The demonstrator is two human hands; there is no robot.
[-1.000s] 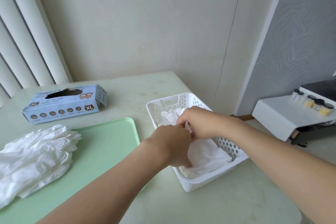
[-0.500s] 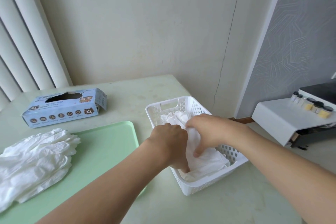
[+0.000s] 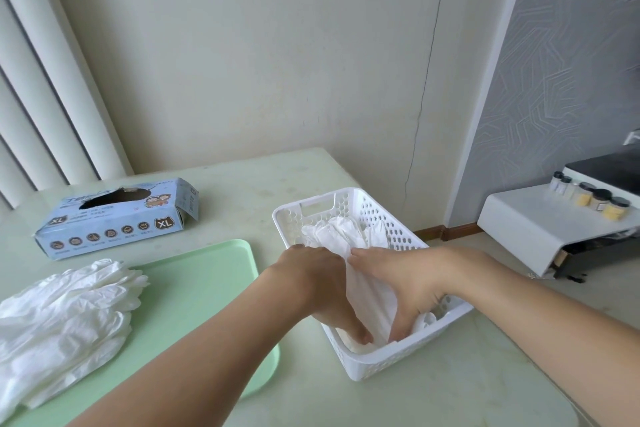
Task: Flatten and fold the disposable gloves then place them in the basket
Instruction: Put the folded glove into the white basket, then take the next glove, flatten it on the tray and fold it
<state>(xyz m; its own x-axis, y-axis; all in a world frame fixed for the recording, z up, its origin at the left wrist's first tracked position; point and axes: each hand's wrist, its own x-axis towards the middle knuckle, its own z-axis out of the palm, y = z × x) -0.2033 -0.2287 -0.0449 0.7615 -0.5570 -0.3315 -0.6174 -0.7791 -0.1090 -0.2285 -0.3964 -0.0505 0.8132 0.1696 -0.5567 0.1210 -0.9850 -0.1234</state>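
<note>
A white perforated basket (image 3: 346, 199) stands on the table right of centre, with crumpled white gloves (image 3: 334, 234) lying in its far half. Both my hands reach into its near half. My left hand (image 3: 320, 284) and my right hand (image 3: 407, 284) point fingers-down toward the basket floor, one on each side of a folded white glove (image 3: 367, 298). They press it between them with fairly straight fingers. The fingertips are partly hidden by the glove and the basket wall. A pile of loose white gloves (image 3: 65, 308) lies on a green tray (image 3: 197, 281) at the left.
A blue glove box (image 3: 117, 218) marked XL lies open behind the tray. The wall runs close behind the table. To the right, off the table, a white shelf (image 3: 540, 218) carries several small jars (image 3: 588, 198).
Both hands have moved from the basket's middle toward its near end and pushed deeper, taking the folded glove down. The right hand's fingers have straightened along the glove's side.
</note>
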